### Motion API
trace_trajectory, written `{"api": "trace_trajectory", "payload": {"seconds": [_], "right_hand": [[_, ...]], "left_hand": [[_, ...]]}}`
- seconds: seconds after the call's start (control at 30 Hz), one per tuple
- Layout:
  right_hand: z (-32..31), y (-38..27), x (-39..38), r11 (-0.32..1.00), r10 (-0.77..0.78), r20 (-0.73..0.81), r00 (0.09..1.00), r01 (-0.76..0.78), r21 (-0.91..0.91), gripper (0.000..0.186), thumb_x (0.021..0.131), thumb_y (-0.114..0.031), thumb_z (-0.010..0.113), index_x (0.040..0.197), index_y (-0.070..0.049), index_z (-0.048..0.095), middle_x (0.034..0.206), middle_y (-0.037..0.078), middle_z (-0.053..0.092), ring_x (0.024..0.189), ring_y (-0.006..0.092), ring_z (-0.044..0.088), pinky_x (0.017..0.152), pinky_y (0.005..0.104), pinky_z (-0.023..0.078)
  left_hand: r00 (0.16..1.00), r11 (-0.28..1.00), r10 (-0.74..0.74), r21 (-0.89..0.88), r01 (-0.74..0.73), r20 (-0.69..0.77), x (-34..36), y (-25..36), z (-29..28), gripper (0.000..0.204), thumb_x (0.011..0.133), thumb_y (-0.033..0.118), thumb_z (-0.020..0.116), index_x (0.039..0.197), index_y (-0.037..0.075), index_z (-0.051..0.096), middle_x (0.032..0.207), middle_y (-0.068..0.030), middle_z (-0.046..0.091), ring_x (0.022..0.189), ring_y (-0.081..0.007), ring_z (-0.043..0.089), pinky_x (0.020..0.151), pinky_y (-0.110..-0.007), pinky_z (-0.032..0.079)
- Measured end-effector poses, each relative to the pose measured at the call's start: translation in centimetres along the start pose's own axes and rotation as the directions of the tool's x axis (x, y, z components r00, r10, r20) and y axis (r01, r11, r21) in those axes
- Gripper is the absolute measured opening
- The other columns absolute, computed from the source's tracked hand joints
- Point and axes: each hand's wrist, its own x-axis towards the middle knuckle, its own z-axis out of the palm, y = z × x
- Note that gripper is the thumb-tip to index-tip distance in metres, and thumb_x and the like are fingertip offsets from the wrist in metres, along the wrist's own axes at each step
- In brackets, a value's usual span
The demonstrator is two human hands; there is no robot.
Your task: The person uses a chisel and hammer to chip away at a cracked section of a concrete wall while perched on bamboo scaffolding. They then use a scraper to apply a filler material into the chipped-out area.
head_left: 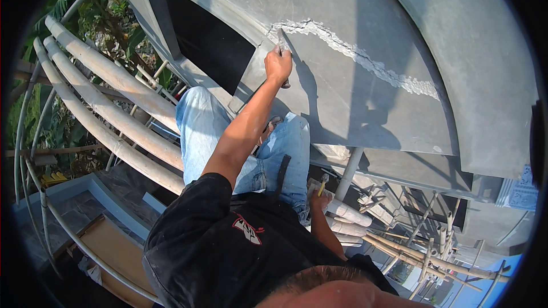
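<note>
My left hand (278,67) is raised to the grey wall (325,102) and closed round a narrow, flat tool like a scraper (280,36). Its tip meets the left end of a rough, whitish chipped-out crack (354,52), close to the corner of a dark window opening (200,31). The crack runs jaggedly to the right across the smooth plaster. Low down beside my jeans, my right hand (321,198) is closed on a yellow-handled tool (323,183). A pale, flat piece lies against that hand; its kind cannot be made out.
Thick bamboo poles (114,88) of a scaffold run past my left side, and more poles (411,254) extend at the lower right. A grey post (349,172) stands by my right hand. Below left are a blue-grey ledge (114,208) and a brown board (114,251).
</note>
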Motion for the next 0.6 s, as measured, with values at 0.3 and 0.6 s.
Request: {"api": "trace_trajectory", "payload": {"seconds": [0.3, 0.6], "right_hand": [[0.7, 0.8, 0.4, 0.999, -0.031, -0.025, 0.999, 0.031, -0.018, 0.043, 0.082, -0.039, 0.060, 0.098, 0.001, 0.066, 0.117, 0.025, 0.055, 0.119, 0.0368, 0.046, 0.092, 0.0445, 0.044], [0.1, -0.2, -0.1, 0.999, 0.004, -0.004, 1.000, -0.004, -0.037, 0.046, 0.084, -0.042, 0.058, 0.097, 0.002, 0.066, 0.115, 0.026, 0.056, 0.119, 0.0372, 0.047, 0.092, 0.0445, 0.043]], "left_hand": [[0.998, 0.998, -0.059, -0.027, 0.058, -0.007, -0.6, -0.4, -0.5, 0.029, 0.080, 0.022, 0.055, 0.093, -0.004, 0.060, 0.071, -0.0245, 0.062, 0.069, -0.0373, 0.064, 0.067, -0.044, 0.048], [0.998, 0.999, -0.041, -0.030, 0.043, 0.044, -0.7, 0.6, -0.9, 0.027, 0.082, 0.021, 0.055, 0.093, -0.003, 0.060, 0.075, -0.0249, 0.063, 0.076, -0.0395, 0.064, 0.071, -0.045, 0.047]]}}
